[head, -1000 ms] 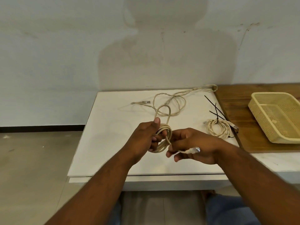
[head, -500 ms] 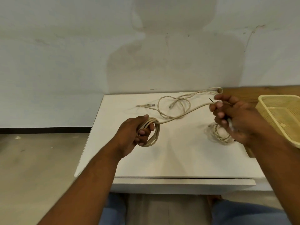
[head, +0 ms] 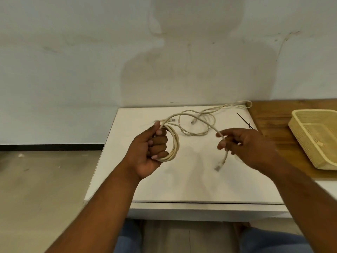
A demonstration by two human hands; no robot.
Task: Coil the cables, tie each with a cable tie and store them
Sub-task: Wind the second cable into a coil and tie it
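My left hand (head: 154,146) grips a coil of beige cable (head: 174,143) over the white table (head: 191,187). From the coil the cable's free tail (head: 198,118) arcs to the right into my right hand (head: 244,143), which pinches it near the end. The clear plug (head: 218,166) dangles below those fingers. A second, loose beige cable (head: 204,114) lies tangled at the back of the table. Black cable ties (head: 245,121) lie at the table's right edge, partly hidden by my right hand.
A yellow plastic basket (head: 299,123) stands on the wooden surface (head: 269,114) to the right of the table. A white wall rises right behind the table. Bare floor lies to the left.
My right hand came back from the far right toward the middle, sliding down the cable tail to near its plug. My left hand lifted the coil and turned it upright.
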